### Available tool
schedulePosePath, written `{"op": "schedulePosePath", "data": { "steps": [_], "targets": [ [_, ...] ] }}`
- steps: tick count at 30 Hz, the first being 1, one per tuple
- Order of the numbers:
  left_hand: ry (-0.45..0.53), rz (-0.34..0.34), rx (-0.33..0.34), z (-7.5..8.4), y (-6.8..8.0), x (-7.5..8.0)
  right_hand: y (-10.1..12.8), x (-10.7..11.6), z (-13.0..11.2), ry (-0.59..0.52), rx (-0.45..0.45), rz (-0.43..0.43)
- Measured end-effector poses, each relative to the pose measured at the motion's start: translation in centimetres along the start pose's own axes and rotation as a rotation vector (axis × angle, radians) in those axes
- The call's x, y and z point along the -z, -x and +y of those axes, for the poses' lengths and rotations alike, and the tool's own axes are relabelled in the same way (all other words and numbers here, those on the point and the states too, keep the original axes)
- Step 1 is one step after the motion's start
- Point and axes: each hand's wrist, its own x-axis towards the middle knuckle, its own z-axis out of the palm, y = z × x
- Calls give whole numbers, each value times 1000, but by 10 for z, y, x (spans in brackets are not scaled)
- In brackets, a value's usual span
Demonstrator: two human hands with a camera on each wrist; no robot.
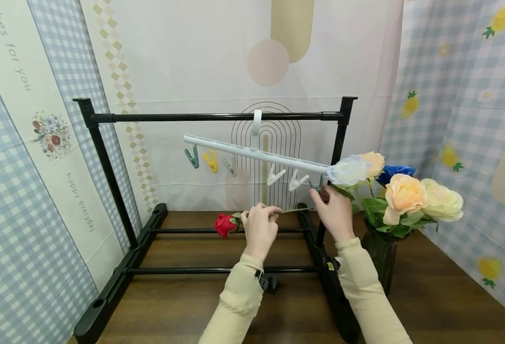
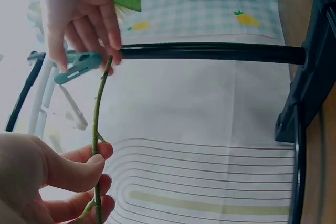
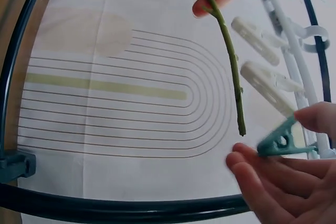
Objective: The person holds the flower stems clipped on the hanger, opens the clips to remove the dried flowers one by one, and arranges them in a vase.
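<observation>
My left hand [image 1: 261,227] pinches the green stem [image 2: 97,108] of a red rose [image 1: 225,225] between thumb and fingers. The bloom points left, the bare stem end right. My right hand [image 1: 335,210] pinches a teal clothespin [image 3: 283,140] between thumb and fingers, at the low right end of a pale blue clip hanger [image 1: 235,150]. In the right wrist view, the stem's cut tip is close to that clothespin but apart from it. Along the hanger dangle a green clothespin [image 1: 192,157], a yellow clothespin [image 1: 211,161], a grey one and two white ones.
The hanger hooks over the top bar [image 1: 170,117] of a black rack and tilts down to the right. A dark glass vase [image 1: 381,253] of artificial flowers [image 1: 404,193] stands at the right on the wooden table [image 1: 183,306]. Patterned cloths hang behind and at both sides.
</observation>
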Motion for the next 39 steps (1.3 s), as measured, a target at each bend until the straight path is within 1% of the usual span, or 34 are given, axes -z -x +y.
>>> {"op": "schedulePosePath", "data": {
  "steps": [4,6,10,13,15,17,19,22,28,31,34,36,39],
  "targets": [
    [-17,30,-41,4,5,1,11,9,1,24,-27,-94],
    [-20,36,-57,5,7,2,16,14,0,33,-4,-115],
    [-31,47,-94,9,12,4,22,20,-5,68,122,-115],
    [-43,53,-131,13,15,3,27,19,-8,87,242,-101],
    [-51,51,-156,16,16,2,30,16,-9,83,304,-107],
    [-68,39,-171,18,19,1,34,14,-9,63,345,-130],
    [-85,24,-185,20,21,0,38,11,-9,55,364,-160],
    [-99,2,-208,21,27,-1,45,7,-9,90,378,-181],
    [-88,-43,-244,25,35,-1,61,4,-15,268,401,-119],
    [-55,-60,-257,29,35,0,65,8,-19,276,385,-104],
    [-27,-57,-278,35,33,3,67,14,-21,268,391,-84],
    [-12,-49,-291,39,32,6,68,17,-22,279,422,-58],
    [-3,-23,-313,46,34,12,71,20,-25,308,505,-3]
  ]
}}
